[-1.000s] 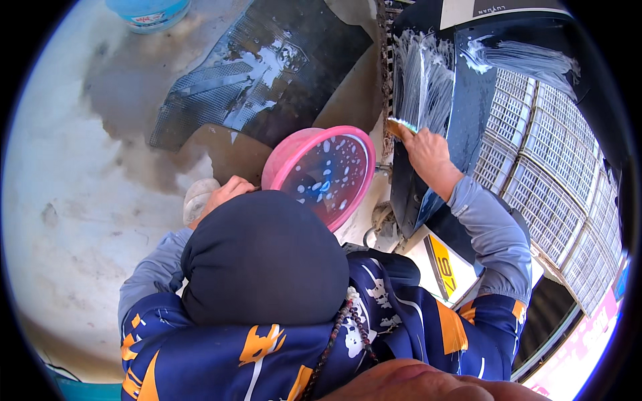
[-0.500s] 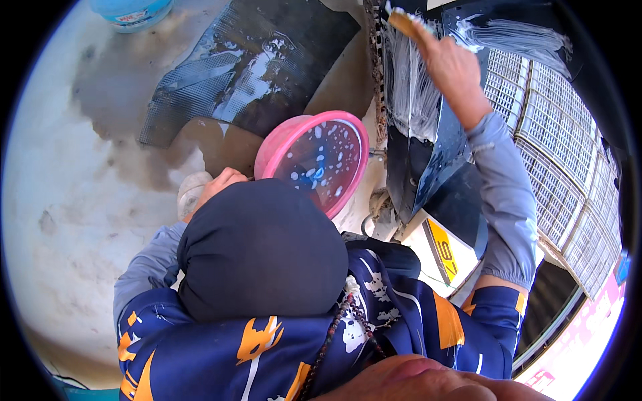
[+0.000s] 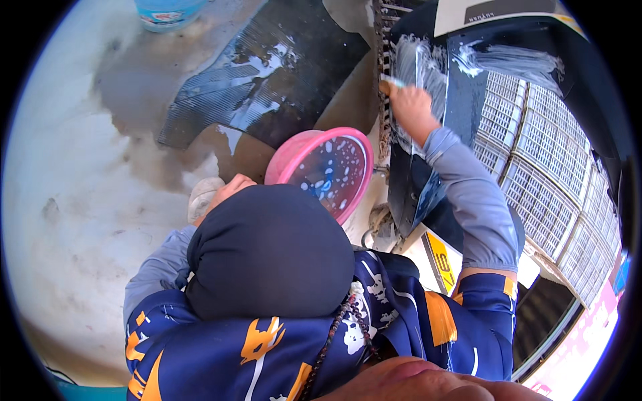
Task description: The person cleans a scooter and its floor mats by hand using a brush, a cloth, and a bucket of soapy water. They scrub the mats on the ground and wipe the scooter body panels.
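Note:
My right hand (image 3: 413, 110) is closed around a brush (image 3: 386, 87) with a wood-coloured end. It lies against a black plastic panel (image 3: 405, 177) streaked with white lather; the bristles are hidden. On the left, my left hand (image 3: 231, 192) is by my shoe (image 3: 202, 198), partly covered by my dark-clothed knee (image 3: 271, 250). Its fingertips are out of sight, so its grip is unclear. Just right of that hand a pink basin (image 3: 284, 155) holds water with patches of foam, its side close to my knee.
A wet black ribbed mat (image 3: 328, 70) lies on the concrete floor (image 3: 73, 200) ahead. Farther left stands a blue tub (image 3: 167, 15). White grating (image 3: 545, 180) fills the right side, and a pale panel with a yellow label (image 3: 440, 260) sits below the black panel.
My right hand has drawn the brush nearer to me along the lathered panel, and the elbow has bent more. The view has shifted slightly; my left hand stays by the shoe.

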The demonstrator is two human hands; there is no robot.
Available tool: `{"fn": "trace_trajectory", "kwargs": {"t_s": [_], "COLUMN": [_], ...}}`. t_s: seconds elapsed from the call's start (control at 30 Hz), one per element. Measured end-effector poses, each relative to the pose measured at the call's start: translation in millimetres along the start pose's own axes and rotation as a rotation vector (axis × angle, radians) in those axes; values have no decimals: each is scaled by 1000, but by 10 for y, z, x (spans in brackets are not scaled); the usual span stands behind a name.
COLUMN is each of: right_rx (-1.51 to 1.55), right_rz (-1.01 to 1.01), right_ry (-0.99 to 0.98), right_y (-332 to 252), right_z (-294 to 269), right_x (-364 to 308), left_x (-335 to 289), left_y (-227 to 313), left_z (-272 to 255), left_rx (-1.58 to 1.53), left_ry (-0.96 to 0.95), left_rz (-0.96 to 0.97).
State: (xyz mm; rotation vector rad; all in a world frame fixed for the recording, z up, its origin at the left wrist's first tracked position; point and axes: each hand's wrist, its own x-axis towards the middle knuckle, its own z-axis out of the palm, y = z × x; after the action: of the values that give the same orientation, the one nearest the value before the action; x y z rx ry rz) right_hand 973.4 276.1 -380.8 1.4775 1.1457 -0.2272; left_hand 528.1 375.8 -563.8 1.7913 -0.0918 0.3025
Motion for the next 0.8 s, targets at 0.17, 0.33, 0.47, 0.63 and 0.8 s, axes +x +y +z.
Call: {"fn": "trace_trajectory", "kwargs": {"t_s": [0.17, 0.33, 0.47, 0.63, 0.8], "right_rx": [32, -12, 14, -101, 114], "right_rz": [78, 62, -18, 137, 38], "right_ry": [218, -129, -293, 341, -415], "right_y": [233, -268, -421, 238, -637], "right_z": [-366, 345, 412, -389, 529], "right_x": [554, 577, 476, 991, 182], "left_x": [-17, -44, -111, -87, -104], "left_y": [52, -13, 39, 67, 35], "left_z": [-16, -62, -4, -76, -59], "left_rx": [6, -7, -22, -10, -36], "left_ry": [17, 37, 48, 49, 51], "left_rz": [-6, -12, -34, -30, -39]}}
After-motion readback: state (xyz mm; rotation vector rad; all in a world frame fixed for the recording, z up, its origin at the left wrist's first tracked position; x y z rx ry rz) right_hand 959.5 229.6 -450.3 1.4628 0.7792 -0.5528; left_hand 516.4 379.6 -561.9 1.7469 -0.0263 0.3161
